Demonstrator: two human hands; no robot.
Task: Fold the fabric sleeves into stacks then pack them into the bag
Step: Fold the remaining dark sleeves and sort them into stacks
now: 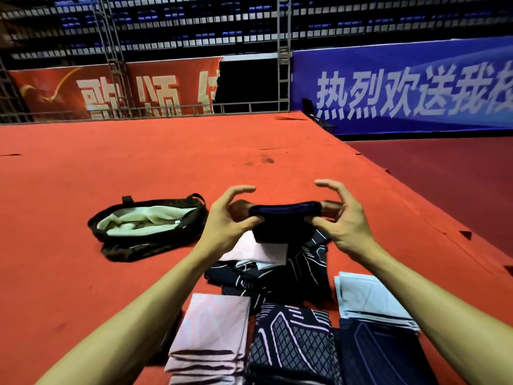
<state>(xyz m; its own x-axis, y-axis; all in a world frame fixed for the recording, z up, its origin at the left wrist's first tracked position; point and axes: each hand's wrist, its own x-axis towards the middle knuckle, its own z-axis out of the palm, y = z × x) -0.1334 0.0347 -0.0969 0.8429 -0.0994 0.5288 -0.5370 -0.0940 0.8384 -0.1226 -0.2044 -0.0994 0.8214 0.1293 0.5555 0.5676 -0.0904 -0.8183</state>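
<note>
Both hands hold up a dark navy sleeve (283, 222) by its open cuff, above the red carpet. My left hand (230, 218) pinches its left edge and my right hand (337, 218) pinches its right edge, with the other fingers spread. Below it lies a loose heap of unfolded sleeves (277, 268), pink and dark patterned. Nearer me sit folded stacks: a pink stack (213, 329), a dark patterned stack (291, 337), a navy stack (380, 354) and a light blue stack (366, 295). To the left a dark bag (150, 240) lies open with pale green lining showing.
The red carpeted platform (138, 162) stretches ahead; its edge drops off on the right to a darker red floor (444, 173). Red and blue banners and metal scaffolding stand at the back.
</note>
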